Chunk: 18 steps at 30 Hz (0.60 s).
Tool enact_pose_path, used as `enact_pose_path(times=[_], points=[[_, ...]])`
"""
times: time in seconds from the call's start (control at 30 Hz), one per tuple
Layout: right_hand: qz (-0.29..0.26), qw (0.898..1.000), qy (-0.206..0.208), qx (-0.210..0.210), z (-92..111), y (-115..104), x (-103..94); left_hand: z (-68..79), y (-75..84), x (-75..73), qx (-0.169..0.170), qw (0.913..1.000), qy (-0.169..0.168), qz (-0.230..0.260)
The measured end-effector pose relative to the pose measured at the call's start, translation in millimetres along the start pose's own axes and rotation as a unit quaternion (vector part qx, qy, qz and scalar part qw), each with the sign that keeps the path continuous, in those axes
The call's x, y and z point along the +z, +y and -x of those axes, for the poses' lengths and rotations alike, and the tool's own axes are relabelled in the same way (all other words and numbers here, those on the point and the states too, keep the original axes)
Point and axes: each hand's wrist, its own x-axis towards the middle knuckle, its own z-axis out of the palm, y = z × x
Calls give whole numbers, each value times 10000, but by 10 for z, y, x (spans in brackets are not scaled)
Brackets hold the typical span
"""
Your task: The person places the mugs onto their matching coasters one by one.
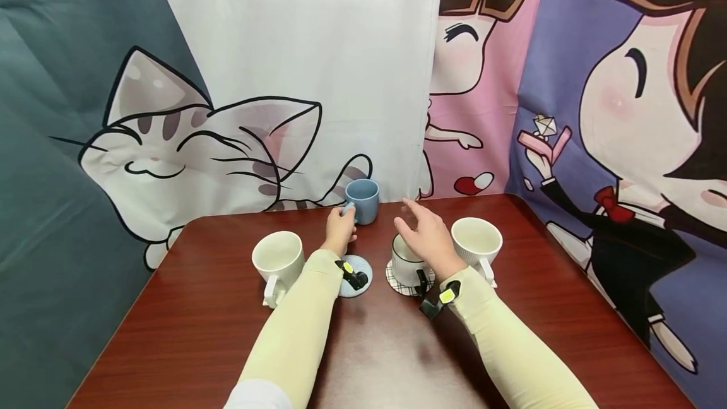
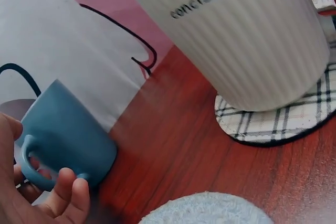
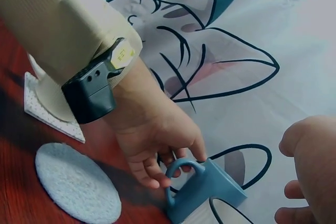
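Observation:
At the table's far edge stands a blue mug [image 1: 366, 205], its handle [image 3: 173, 174] turned toward my left hand [image 1: 339, 229]. The fingers of that hand are curled at the handle and hold it. A round pale-blue coaster [image 1: 365, 266] lies below my left wrist, partly covered by the wrist camera. My right hand [image 1: 428, 237] is held above a ribbed white mug [image 2: 252, 40] with a black rim, its thumb spread from fairly straight fingers and nothing in its grasp. This mug, marked "concise", rests on a round plaid coaster [image 2: 283, 124].
A cream mug [image 1: 277, 257] stands on the left, on a square speckled coaster [image 3: 55, 109]. Another ribbed cream mug [image 1: 477, 238] is at the right, just beyond my right wrist. A cartoon-printed cloth [image 1: 341, 49] hangs directly behind the brown table [image 1: 187, 308].

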Motion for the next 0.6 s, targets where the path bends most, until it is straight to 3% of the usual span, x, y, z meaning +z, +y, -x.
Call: enact_pose_path(times=[0.2,0.37,0.5,0.6], points=[[8,9999,82,-77,-3,7,-42,12,12,19,-339,9978,-574,30],[-44,10000,84,0,12,11,-72,0,41,10,-746,9905,-1137,219],[-52,9999,113,40,23,11,-74,-7,55,4,-1019,9820,-1468,613],[-68,9999,130,14,30,9,-69,-3,52,3,-1138,9770,-1503,1000]])
